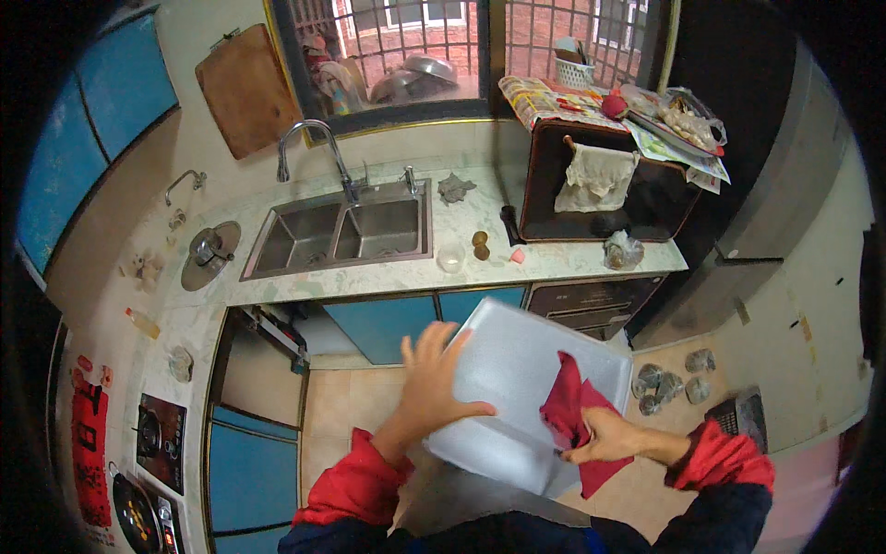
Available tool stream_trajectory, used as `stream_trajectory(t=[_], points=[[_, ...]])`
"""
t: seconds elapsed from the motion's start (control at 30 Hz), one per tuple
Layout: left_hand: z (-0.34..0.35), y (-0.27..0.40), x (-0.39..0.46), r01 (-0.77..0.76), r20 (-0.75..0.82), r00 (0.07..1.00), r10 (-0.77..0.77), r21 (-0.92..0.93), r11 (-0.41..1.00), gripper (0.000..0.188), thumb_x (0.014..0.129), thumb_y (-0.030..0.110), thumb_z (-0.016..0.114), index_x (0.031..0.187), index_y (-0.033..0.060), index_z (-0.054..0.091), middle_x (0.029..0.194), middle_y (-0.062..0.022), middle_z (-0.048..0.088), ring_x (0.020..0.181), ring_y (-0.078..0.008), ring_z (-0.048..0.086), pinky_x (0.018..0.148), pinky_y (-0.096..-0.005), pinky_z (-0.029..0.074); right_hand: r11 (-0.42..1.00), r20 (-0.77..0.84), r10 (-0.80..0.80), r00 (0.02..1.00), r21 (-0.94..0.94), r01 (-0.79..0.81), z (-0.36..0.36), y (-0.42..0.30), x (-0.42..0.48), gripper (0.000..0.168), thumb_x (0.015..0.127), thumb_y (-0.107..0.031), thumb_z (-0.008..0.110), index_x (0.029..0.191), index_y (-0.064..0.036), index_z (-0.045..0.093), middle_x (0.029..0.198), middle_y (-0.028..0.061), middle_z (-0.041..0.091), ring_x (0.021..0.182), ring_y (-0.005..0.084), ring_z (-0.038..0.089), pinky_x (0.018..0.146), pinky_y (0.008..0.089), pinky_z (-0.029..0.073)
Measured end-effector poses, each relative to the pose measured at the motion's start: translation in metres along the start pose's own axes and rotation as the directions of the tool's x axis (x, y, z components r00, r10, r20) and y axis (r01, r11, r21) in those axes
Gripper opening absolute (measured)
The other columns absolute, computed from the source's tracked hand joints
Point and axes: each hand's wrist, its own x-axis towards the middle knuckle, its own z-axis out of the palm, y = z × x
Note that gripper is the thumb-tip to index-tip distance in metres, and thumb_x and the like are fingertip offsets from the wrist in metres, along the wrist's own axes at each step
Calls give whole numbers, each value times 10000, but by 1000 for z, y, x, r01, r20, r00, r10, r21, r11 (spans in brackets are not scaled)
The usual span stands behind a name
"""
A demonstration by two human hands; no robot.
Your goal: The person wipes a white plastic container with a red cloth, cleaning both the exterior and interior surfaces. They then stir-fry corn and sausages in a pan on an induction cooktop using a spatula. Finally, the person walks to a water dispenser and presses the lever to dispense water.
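Note:
A white foam box or lid [512, 353] is tilted in front of my body, above the tiled floor. My left hand [439, 388] lies against its left edge with fingers spread; how firmly it bears on the edge cannot be told. Bunched in my right hand [602, 433] is a dark red cloth [571, 408], whose loose corners spread over the right part of the white surface. Red sleeve cuffs show at both wrists.
Ahead, the counter [360, 277] holds a double sink [346, 235], a clear cup [451, 257] and a plastic bag [623, 249]. Several bagged items [668, 388] and a dark crate [740, 419] are on the floor at right. A pan [135, 512] sits at lower left.

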Motion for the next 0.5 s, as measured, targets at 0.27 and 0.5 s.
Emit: stream_trajectory(t=[0.27,0.5], points=[[7,-45,-33,160,256,967,20,-660,734,1210,395,311,856,1351,98,145,1341,-154,290,1225,-270,303,985,-355,285,982,-23,-122,992,145,124,15,14,-17,370,644,-223,693,867,0,501,758,102,526,734,143,498,666,294,413],[40,-36,-52,239,196,971,-138,-746,622,944,535,251,798,1300,83,271,1234,-155,433,1122,-255,436,892,-329,375,955,-158,-153,975,229,187,30,40,-22,349,629,-230,713,652,-9,444,578,58,375,565,112,397,486,300,335]])
